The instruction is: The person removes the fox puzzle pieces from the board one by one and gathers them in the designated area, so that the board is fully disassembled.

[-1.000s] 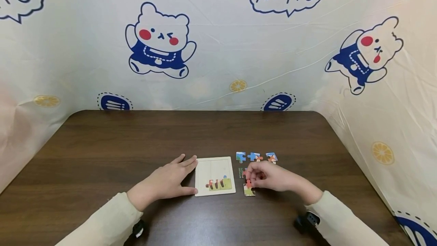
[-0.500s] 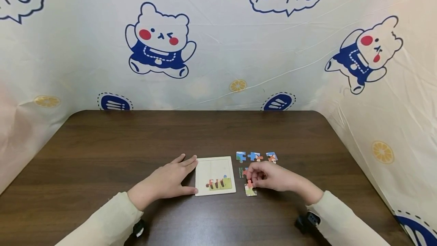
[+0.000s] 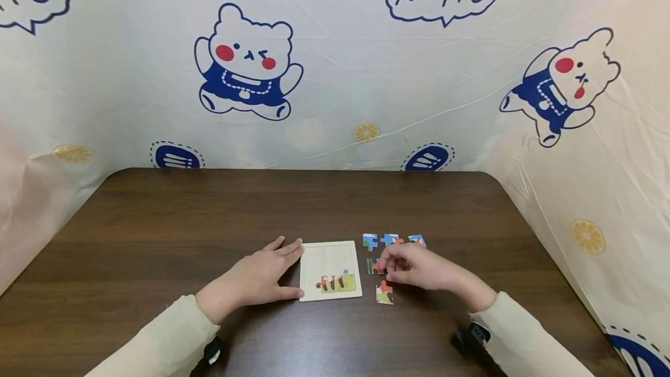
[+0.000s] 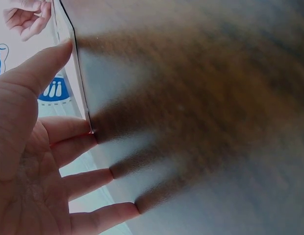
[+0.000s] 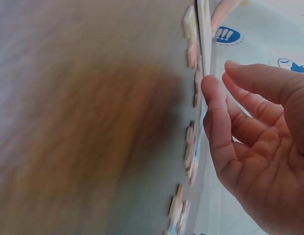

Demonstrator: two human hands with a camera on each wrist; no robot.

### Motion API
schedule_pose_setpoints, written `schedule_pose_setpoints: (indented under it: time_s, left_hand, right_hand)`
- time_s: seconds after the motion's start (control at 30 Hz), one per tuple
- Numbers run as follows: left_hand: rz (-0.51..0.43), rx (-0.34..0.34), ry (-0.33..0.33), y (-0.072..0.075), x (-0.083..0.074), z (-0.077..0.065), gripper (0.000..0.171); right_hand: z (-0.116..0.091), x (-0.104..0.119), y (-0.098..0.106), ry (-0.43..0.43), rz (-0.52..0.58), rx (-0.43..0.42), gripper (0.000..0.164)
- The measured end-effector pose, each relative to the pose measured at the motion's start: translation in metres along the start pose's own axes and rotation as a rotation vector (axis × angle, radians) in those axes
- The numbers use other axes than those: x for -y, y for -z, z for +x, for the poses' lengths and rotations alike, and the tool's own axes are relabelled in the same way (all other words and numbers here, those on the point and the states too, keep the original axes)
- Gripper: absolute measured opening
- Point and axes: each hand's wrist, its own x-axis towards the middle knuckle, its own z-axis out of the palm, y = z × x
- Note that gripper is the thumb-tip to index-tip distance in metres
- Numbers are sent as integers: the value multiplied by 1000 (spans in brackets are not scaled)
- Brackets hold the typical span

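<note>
A pale square puzzle board (image 3: 314,258) lies on the table, with a few picture pieces (image 3: 337,283) set along its lower part. My left hand (image 3: 251,277) rests at the board's left edge, fingers spread and touching it. A green and red puzzle piece (image 3: 384,294) lies right of the board, nearest me. Just above that piece is my right hand (image 3: 421,267), fingers loosely bent; in the right wrist view the thumb and forefinger of this hand (image 5: 260,137) are apart with nothing between them. Under its fingertips a red and green piece (image 3: 373,266) is partly covered.
Farther back lie a blue and green piece (image 3: 369,241), a blue piece with orange (image 3: 390,239) and a third blue piece (image 3: 417,240), partly hidden by the right hand. The brown table (image 3: 209,208) ends at a printed cloth (image 3: 335,74).
The nearest loose piece slid slightly right and towards me, and the right hand let it go. That hand then rose a little away from it. The left hand stayed on the board.
</note>
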Motion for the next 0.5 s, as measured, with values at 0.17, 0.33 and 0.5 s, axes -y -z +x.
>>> schedule_pose_setpoints:
  time_s: [0.17,0.33,0.5]
  left_hand:
    - [-1,0,0,0,0,0,84]
    - [-3,2,-3,0,1,-1,84]
    - [-1,-7,-16,1,1,-2,84]
  right_hand:
    - [12,8,-3,-1,-21,6,8]
    - [27,18,-9,-5,-33,22,8]
    - [41,27,-15,35,-56,27,9]
